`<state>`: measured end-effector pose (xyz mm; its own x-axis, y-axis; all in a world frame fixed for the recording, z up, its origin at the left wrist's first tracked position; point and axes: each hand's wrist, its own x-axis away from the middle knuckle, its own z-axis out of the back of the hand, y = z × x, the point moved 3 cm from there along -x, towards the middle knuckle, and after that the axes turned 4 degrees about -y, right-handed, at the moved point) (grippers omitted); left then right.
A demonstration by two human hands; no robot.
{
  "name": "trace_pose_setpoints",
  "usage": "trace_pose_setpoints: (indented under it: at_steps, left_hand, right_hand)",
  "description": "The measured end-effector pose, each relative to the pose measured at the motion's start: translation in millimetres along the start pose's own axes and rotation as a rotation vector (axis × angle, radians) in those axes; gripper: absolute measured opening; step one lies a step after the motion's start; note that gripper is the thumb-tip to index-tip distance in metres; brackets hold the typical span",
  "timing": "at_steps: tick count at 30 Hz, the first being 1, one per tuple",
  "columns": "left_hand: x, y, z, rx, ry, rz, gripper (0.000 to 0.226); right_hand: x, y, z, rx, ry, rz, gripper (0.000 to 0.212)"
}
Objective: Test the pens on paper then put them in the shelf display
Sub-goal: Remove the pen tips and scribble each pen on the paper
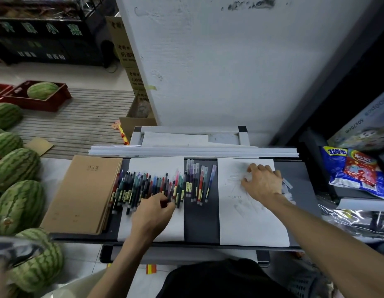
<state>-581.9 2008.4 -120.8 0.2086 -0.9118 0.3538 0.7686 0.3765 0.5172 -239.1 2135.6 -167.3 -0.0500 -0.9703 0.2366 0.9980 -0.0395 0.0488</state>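
A row of several coloured pens (143,187) lies across a white sheet (156,166) on the dark tabletop (200,222). My left hand (153,214) reaches into the near ends of that row and pinches a pen with thumb and fingertips. Beside the row, a smaller group of capped pens (197,181) lies on the bare dark strip. To the right, another white sheet (253,220) bears faint scribbles. My right hand (262,182) rests on this sheet with fingers bent, pressing it down; whether it holds anything is hidden.
A stack of brown notebooks (83,194) lies at the table's left end. White strips (193,151) run along the far edge. Snack bags (356,171) and boxes fill the shelf at right. Several watermelons (16,203) sit on the floor at left.
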Motion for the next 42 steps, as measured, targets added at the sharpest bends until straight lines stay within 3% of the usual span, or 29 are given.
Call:
trace_pose_setpoints:
  at_steps: [2, 4, 8, 14, 22, 32, 38, 42]
  left_hand:
    - [1, 0, 1, 0.077, -0.022, -0.03, 0.025]
    - [5, 4, 1, 0.198, -0.057, -0.061, 0.023]
    - [18, 24, 11, 0.359, -0.111, -0.102, 0.031]
    - [48, 69, 35, 0.385, -0.179, -0.356, 0.04]
    - [60, 91, 51, 0.468, -0.17, -0.481, 0.04]
    - [64, 94, 63, 0.414, -0.129, -0.525, 0.041]
    - [65, 91, 63, 0.385, -0.128, -0.547, 0.039]
    - [63, 92, 55, 0.345, -0.151, -0.548, 0.029]
  right_hand:
    - [6, -1, 6, -0.22, 0.047, -0.039, 0.031]
    - [18, -8, 14, -0.668, 0.018, -0.063, 0.024]
    - [64, -42, 41, -1.344, -0.196, 0.009, 0.041]
    - [121, -78, 95, -1.884, -0.384, 0.165, 0.031]
    - [130, -75, 130, -1.949, -0.151, 0.198, 0.03]
    - [126, -66, 141, -1.905, -0.001, 0.266, 0.024]
    - [132, -75, 142, -1.693, -0.065, 0.367, 0.026]
    - [139, -86, 130, -1.751, -0.086, 0.317, 0.023]
